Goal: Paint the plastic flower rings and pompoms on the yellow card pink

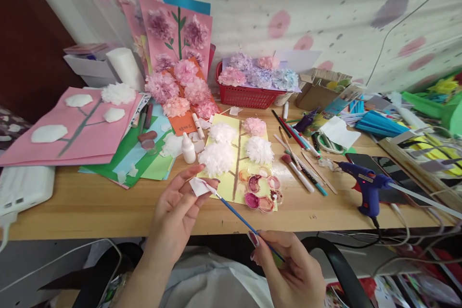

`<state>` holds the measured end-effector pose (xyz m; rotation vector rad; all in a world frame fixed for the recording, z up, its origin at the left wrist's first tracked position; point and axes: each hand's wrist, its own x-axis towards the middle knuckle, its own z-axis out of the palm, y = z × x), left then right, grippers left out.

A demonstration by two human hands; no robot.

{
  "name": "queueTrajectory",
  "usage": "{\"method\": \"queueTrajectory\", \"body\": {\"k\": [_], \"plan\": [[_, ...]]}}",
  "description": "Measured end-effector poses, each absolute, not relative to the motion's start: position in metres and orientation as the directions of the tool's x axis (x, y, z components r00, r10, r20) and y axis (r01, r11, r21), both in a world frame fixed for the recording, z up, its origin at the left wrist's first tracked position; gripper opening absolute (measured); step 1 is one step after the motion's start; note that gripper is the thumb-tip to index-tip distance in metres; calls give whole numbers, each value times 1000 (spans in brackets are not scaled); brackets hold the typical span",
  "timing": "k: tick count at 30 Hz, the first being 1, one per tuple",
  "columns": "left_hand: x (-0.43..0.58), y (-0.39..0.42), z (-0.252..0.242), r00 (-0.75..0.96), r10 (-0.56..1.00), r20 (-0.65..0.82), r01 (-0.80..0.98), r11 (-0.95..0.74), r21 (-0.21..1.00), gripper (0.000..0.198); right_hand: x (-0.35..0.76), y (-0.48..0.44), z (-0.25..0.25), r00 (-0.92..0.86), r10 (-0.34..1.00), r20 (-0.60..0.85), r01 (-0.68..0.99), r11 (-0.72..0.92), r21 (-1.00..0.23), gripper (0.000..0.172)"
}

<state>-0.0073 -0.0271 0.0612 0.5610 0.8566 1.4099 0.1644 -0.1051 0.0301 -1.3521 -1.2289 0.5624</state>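
Between the fingers of my left hand is a small piece of white paper, pinched near the table's front edge. My right hand is closed around a blue paintbrush, whose tip meets the paper. Just beyond lies a yellow sheet with a brown painted stem, fluffy white paper flowers and one pink flower. A flower-shaped paint palette with pink, purple and orange paints rests on the sheet's near right corner. A white squeeze bottle stands at the sheet's left.
A blue glue gun stands at right with a trailing cable. Brushes and pens lie right of the palette. At the back are a red basket of paper flowers and pink flower pictures. Pink sheets lie at left.
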Motion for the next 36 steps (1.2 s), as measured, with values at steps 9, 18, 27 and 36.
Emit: {"method": "queueTrajectory", "body": {"k": [9,18,27,36], "plan": [[-5,-24,55,-36,974,-223,-636,150,757,28,162,-105,30,335,869,365,353,243,-904,8],[-2,-24,55,-78,981,-180,-586,101,804,37,162,-101,40,267,914,305,462,156,-873,37],[2,-20,48,-149,974,-172,-583,54,811,52,160,-99,31,352,868,351,381,209,-901,14],[2,-12,46,-129,985,-118,-680,-1,734,51,157,-94,40,198,921,336,420,230,-878,30]]}}
